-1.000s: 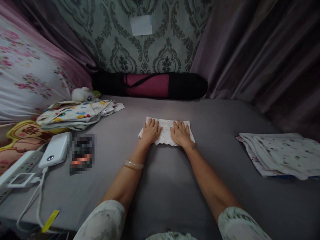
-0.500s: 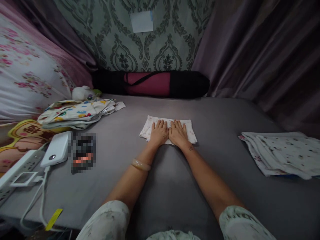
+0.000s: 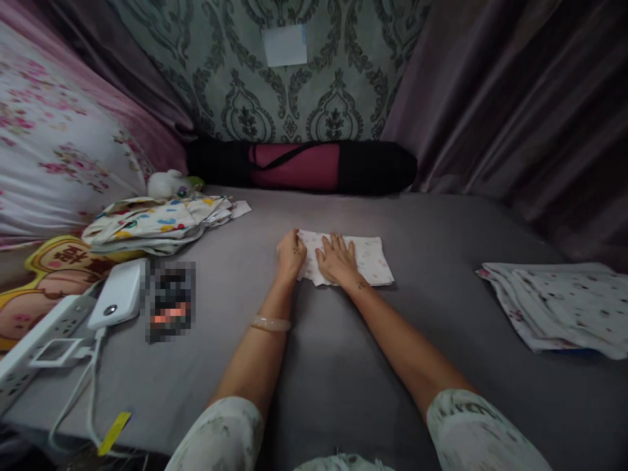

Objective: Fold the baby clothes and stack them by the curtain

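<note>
Cloth (image 3: 373,261) looks light, soft, floppy, best taken by its edges; left hand (image 3: 291,254) curled, seemingly pinching left edge, right hand (image 3: 337,260) spread flat on top.

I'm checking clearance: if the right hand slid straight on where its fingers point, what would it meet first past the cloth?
Past the cloth, the right hand would cross the sheet and probably meet the bag at its pink middle; how far off it lies is hard to judge.

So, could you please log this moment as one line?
left hand: curled at left edge of folded printed cloth | right hand: spread flat on it | surface: gray sheet
</note>
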A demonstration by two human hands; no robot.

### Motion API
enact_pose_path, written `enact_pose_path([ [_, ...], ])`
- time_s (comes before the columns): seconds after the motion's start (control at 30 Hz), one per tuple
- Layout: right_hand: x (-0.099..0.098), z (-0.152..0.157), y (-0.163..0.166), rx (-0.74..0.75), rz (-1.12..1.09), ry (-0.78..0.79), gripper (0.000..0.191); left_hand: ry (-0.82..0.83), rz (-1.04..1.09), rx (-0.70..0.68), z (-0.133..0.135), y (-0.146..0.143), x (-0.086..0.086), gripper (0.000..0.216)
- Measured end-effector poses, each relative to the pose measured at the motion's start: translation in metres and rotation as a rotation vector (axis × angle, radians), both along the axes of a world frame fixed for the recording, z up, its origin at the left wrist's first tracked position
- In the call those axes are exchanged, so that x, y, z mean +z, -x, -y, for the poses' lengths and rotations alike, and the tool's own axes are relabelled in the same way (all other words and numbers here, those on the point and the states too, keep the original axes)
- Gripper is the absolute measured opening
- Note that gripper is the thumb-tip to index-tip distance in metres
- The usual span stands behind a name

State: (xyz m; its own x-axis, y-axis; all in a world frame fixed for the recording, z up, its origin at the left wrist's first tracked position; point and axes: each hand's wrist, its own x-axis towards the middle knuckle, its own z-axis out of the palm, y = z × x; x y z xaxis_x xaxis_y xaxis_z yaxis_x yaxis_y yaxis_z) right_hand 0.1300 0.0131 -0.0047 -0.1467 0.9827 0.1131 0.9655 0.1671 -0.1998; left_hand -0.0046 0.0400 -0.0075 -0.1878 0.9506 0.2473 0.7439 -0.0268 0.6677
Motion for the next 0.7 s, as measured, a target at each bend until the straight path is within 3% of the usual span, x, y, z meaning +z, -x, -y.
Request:
enact_pose_path([
  [0.33,0.014,0.005,0.017,0.047,-0.029,0.026,0.057,0.019,0.126,0.083,-0.010,0.009,0.000,0.037],
  [0.5,0.008,0.004,0.035,0.078,-0.044,0.043,0.057,-0.028,0.244,0.114,-0.012,0.025,-0.002,0.037],
  [0.7,0.004,0.002,0.034,0.077,-0.018,0.019,0.057,-0.084,0.326,0.117,-0.010,0.031,0.000,0.036],
])
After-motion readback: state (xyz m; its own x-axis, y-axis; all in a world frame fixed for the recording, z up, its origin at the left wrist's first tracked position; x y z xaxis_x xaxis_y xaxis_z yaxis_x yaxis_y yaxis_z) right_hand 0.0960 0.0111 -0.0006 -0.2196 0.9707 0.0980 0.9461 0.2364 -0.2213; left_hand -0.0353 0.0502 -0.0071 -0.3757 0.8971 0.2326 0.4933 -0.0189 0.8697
